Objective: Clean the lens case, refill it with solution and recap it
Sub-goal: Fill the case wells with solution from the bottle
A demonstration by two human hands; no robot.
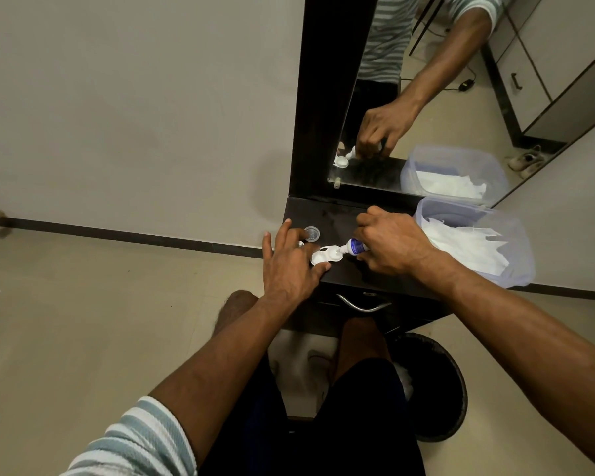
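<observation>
You are in the refill step: your left hand point(291, 261) lies on the near left edge of the dark desk point(344, 274), its fingers point(318, 267) spread and fairly straight, pressing the white lens case point(325, 254) down so it cannot slide. The case sits open, two shallow wells side by side, caps off; whether liquid already stands in either well is too small to tell. Just right of it, your right hand point(390, 243) curls round the small blue-labelled solution bottle point(355, 247), tipped on its side with the white nozzle at the right-hand well. Next, I judge, you need a gentle squeeze, then a shift to the other well without flooding. A round clear cap point(312, 233) waits just behind the case. Farther right stands a clear tub of tissues point(474, 242); behind, a mirror point(426, 97).
</observation>
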